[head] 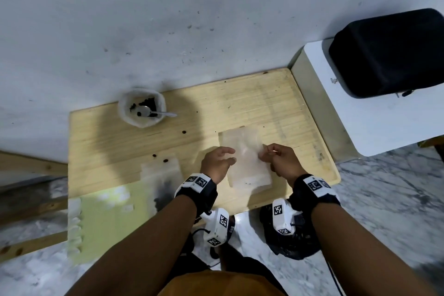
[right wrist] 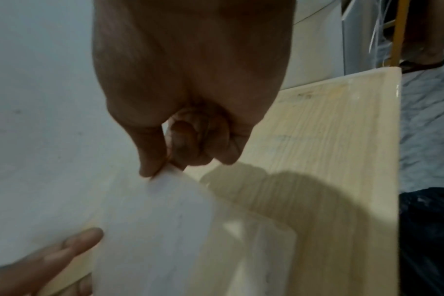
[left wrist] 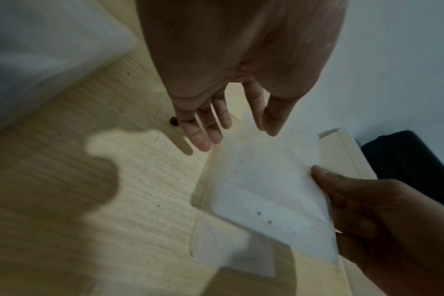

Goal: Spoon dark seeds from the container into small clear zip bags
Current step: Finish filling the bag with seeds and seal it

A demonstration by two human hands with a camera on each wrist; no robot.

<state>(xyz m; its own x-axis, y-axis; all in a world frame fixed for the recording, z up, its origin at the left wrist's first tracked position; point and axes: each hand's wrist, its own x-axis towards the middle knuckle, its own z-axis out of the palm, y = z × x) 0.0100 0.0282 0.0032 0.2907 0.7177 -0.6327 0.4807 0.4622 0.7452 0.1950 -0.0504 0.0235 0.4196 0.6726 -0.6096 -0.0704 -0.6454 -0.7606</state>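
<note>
Right-hand fingers (right wrist: 150, 158) pinch the zip bag (head: 242, 154); left fingers (left wrist: 203, 128) spread beside it.

Scuffed white wall (head: 192, 19), marble floor (head: 384, 187), wooden table (head: 288, 103)

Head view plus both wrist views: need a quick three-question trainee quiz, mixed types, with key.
1. True or false: the metal spoon lies on the wooden table.
2. Which hand pinches the small clear plastic zip bag? A) left hand B) right hand
3. Fill in: loose dark seeds lie on the table between the white container and the ____ hand.

Key: 1 false, it rests in the container; 2 B; 3 left.
</note>
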